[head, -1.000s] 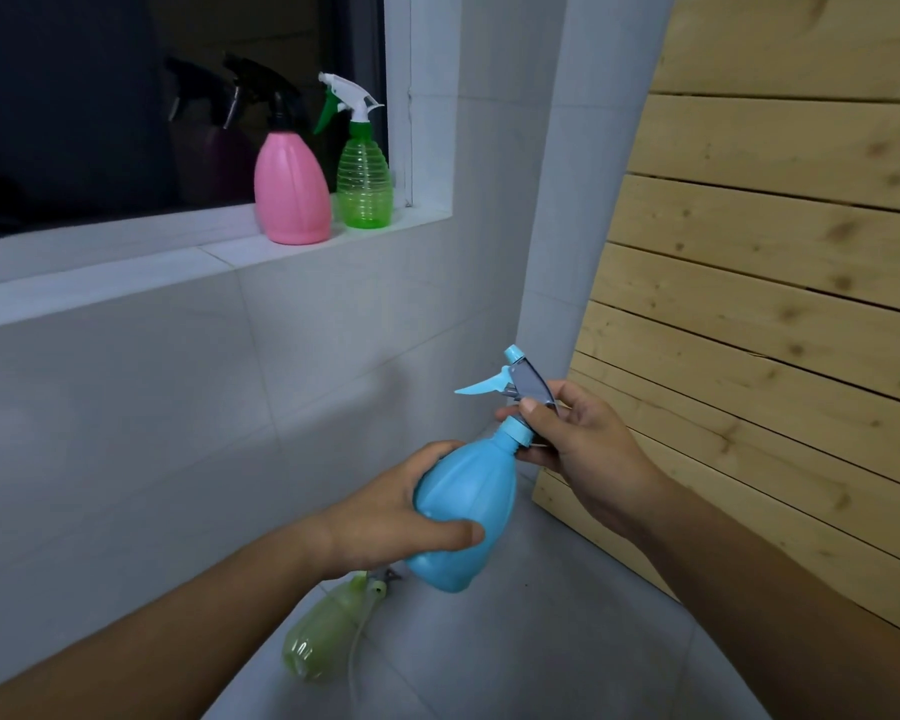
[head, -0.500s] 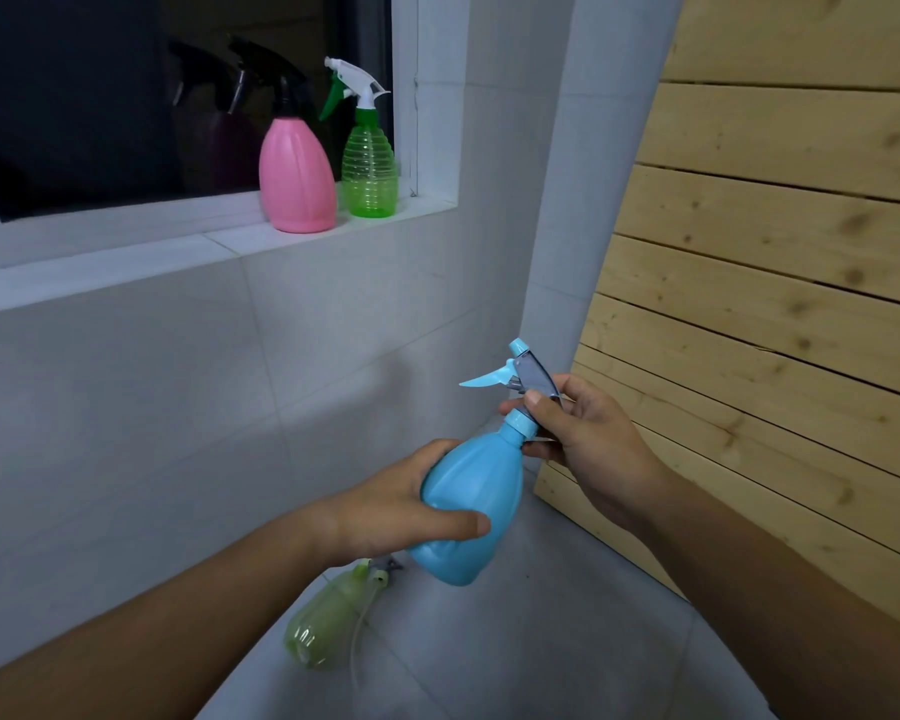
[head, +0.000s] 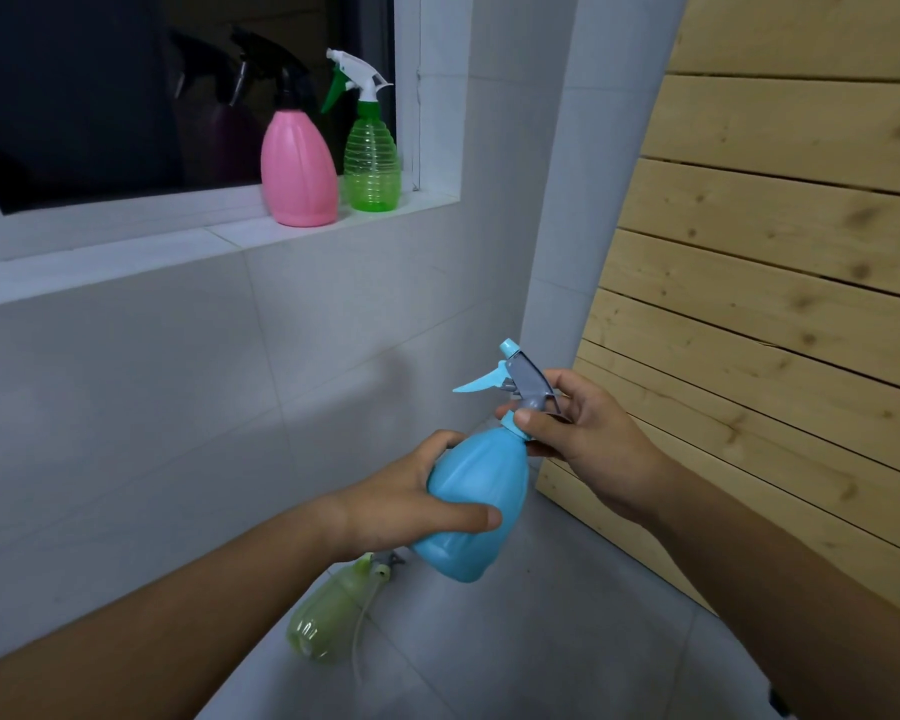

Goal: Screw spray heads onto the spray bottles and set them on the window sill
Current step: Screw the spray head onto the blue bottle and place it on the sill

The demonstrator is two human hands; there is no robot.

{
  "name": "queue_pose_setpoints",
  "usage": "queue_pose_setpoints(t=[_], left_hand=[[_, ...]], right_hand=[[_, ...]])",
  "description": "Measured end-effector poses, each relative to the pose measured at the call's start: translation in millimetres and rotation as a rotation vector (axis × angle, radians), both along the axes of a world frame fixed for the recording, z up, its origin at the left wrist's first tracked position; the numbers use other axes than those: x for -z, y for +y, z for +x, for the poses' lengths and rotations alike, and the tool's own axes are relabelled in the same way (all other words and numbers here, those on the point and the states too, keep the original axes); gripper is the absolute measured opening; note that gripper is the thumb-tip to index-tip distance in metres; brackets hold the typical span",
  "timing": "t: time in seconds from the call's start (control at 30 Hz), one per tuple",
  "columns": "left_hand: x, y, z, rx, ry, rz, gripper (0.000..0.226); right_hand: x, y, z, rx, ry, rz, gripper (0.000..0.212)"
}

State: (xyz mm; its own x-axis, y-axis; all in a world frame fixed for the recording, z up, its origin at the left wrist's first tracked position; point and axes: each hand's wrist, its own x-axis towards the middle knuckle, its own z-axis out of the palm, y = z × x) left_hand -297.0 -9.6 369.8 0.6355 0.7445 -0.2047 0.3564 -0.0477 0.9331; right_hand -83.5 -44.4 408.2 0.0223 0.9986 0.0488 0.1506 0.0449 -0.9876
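Note:
A blue spray bottle (head: 476,498) is held tilted in front of me, low in the middle of the view. My left hand (head: 411,504) wraps its body. My right hand (head: 583,439) pinches the collar under its grey and blue spray head (head: 520,381), which sits on the neck. On the white window sill (head: 219,236) stand a pink bottle with a black head (head: 297,163) and a clear green bottle with a white and green head (head: 371,163), side by side at the sill's right end.
A yellow-green bottle (head: 328,613) lies on its side on the tiled floor beneath my left wrist, a spray head with a tube beside its neck. A wooden slat panel (head: 775,283) leans at the right. White tiled wall runs below the sill.
The blue bottle stays in both hands and has risen slightly. My right fingers have shifted around the collar. The view has tilted a little, so the sill bottles sit lower and further right.

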Motion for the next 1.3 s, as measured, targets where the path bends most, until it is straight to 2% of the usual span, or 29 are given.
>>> queue_pose_setpoints(t=[0.13,0.27,0.33,0.5,0.63,0.83,0.97,1.13,1.3], left_hand=[[-1.0,-1.9,4.5,-0.039,0.015,0.011,0.065],[-4.8,-1.0,6.1,-0.078,-0.005,-0.144,0.058],[-5.5,0.2,6.3,-0.079,0.003,-0.160,0.055],[-3.9,0.0,7.0,-0.049,0.026,-0.161,0.075],[-6.9,-2.8,9.5,-0.031,-0.044,-0.217,0.049],[-8.4,-3.9,6.9,-0.069,-0.031,-0.226,0.051],[-9.8,-3.0,8.0,-0.024,-0.018,-0.221,0.057],[-12.4,-9.0,9.0,-0.050,-0.117,-0.325,0.032],[-11.9,-7.9,10.8,-0.012,-0.014,-0.236,0.055]], right_hand=[[0.7,1.3,0.1,0.016,0.023,0.019,0.032],[1.3,1.6,-0.7,0.065,0.009,0.029,0.032],[3.4,2.5,-0.3,0.086,0.012,0.021,0.032],[8.1,5.1,-0.6,0.124,0.068,-0.008,0.033],[4.8,4.4,-2.8,0.129,0.098,0.015,0.029],[5.8,4.6,-3.7,0.147,0.103,0.020,0.029],[3.7,4.7,-4.7,0.146,0.144,0.040,0.026],[4.1,4.7,-5.7,0.151,0.150,0.054,0.024],[5.0,4.6,-5.2,0.148,0.203,0.036,0.025]])
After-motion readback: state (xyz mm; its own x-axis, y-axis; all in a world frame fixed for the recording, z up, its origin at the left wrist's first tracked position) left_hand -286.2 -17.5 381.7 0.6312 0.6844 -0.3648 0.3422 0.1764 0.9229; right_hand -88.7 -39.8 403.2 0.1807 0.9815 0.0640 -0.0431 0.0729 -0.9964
